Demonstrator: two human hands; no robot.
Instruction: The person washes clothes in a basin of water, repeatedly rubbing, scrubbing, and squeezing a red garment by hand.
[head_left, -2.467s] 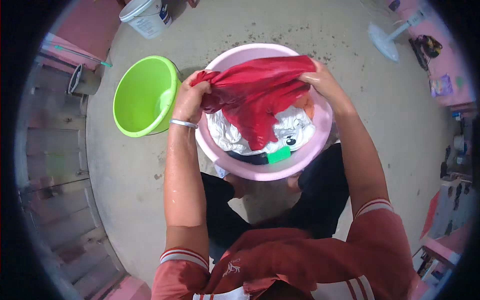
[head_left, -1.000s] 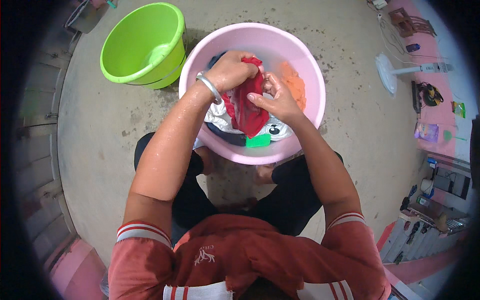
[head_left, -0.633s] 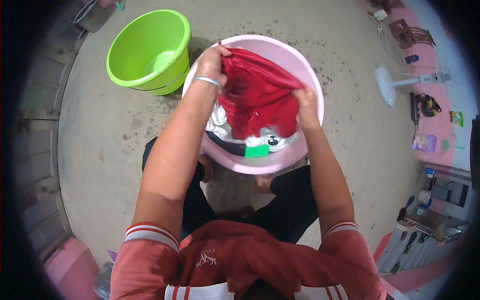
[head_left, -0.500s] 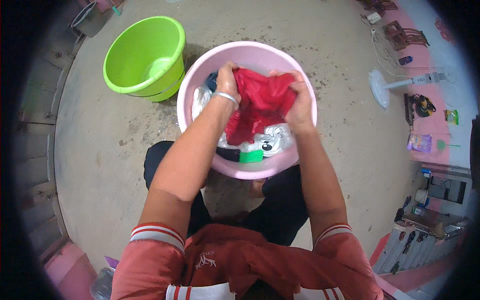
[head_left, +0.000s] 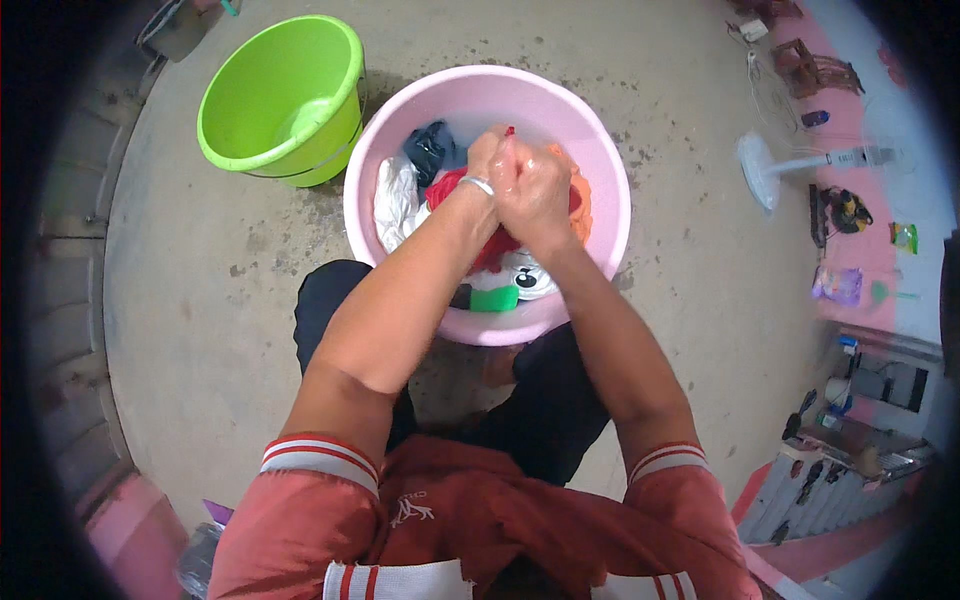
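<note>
Both my hands are pressed together over a pink basin of water and wet clothes. My left hand and my right hand are closed around a red cloth garment, most of it hidden under them. A tip of red shows above the fingers. White clothing lies at the left inside the basin, beside a dark cloth. Orange cloth is at the right. Near the front, a white piece with a black round print lies by a bright green piece.
A lime green bucket stands left of the basin on the wet-spotted concrete floor. A white fan is at the right, near a purple package by the wall. A dark bucket is at the far left.
My hands have come together, bunching the red garment that was spread between them. Orange cloth at the right and more of the dark cloth now show.
</note>
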